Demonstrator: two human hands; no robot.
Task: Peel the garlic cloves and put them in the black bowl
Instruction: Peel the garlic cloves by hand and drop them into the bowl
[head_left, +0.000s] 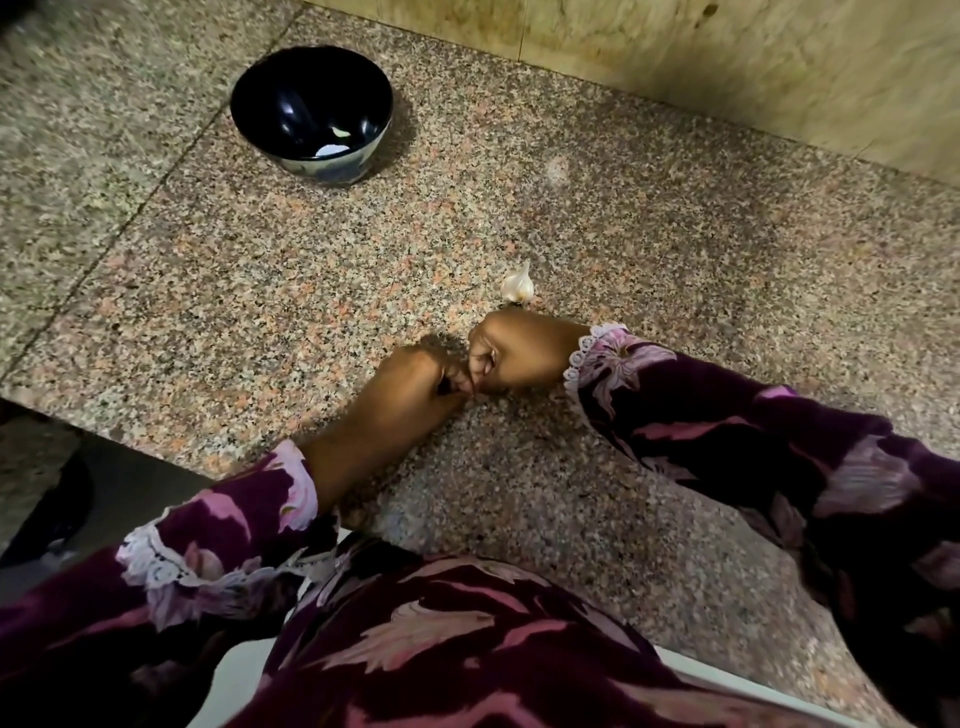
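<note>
Landmark: the bowl (311, 111), black inside, stands on the bench (623, 218) at the far left; every place below is told from it.
Hands: the left hand (415, 382) and right hand (511, 351) meet knuckle to knuckle, well nearer the person than the bowl and to its right.
Fingers: both sets are curled tight, and the tips pinch together at the point where the hands touch. They seem to work a clove there, but the clove itself is hidden, so I cannot tell how much skin is left on it.
Garlic (517, 285): one unpeeled piece lies on the bench just beyond the right hand's knuckles, between that hand and the bowl's side of the bench, its pointed tip aimed away from the person.
In the bowl: a pale bit or two lies at the bottom.
Key relation: the bowl lies far and left of the pinch, on the left hand's side; the loose garlic is nearest the right hand.
Step, as I judge it: peeling is in hand, and the drop into the bowl is not yet done.
</note>
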